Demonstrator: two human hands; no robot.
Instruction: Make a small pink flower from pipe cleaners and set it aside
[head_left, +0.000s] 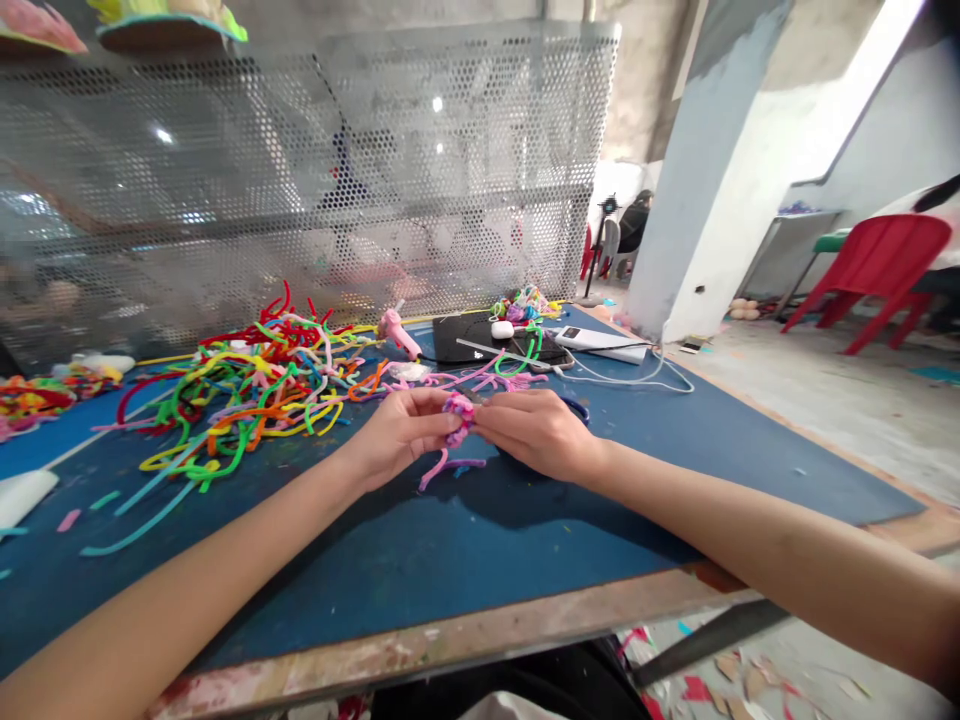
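Note:
In front of me, above the blue table mat, is a small twisted bundle of pink and purple pipe cleaners (458, 418). My left hand (397, 432) pinches it from the left between thumb and fingers. From the other side, my right hand (544, 430) is closed with its fingertips against the bundle's right edge; its thumb is mostly hidden. Short pink and purple pipe cleaner pieces (466, 464) show just below the bundle. Behind my right hand, a dark blue loop (577, 408), perhaps a scissors handle, is partly covered.
A tangled pile of coloured pipe cleaners (259, 385) lies to the left. Toward the back are a pink glue gun (397, 335), a black flat pad (450, 340), a white case (502, 329) and a white device with cables (600, 344). A perforated metal screen (300, 200) stands behind.

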